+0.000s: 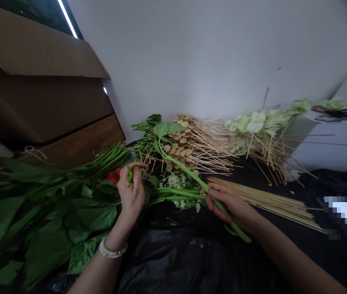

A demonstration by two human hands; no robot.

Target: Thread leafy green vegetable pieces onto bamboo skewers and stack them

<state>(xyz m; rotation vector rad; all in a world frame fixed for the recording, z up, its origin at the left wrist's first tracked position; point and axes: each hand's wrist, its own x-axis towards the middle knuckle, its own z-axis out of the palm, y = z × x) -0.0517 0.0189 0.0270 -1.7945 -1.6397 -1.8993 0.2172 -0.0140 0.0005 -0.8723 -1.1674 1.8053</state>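
Note:
My right hand (227, 204) is closed round a thick green stem (188, 171) that slants up to the left and ends in a leaf. Thinner green stems (176, 194) run leftward from the same hand. My left hand (133, 183), with a beaded bracelet at the wrist, pinches a small bit of green stem (130, 173) between thumb and fingers. Large leafy greens (50, 220) lie to the left of and under my left forearm. Something red (113, 176) shows behind my left hand. Chopped pale green pieces (176, 183) lie behind the held stems.
Skewered round slices (182, 149) and skewered pale leaves (262, 122) lie along the white wall (207, 61). Bare skewers (271, 202) rest at right on black plastic (173, 253). An open cardboard box (44, 102) stands at the left.

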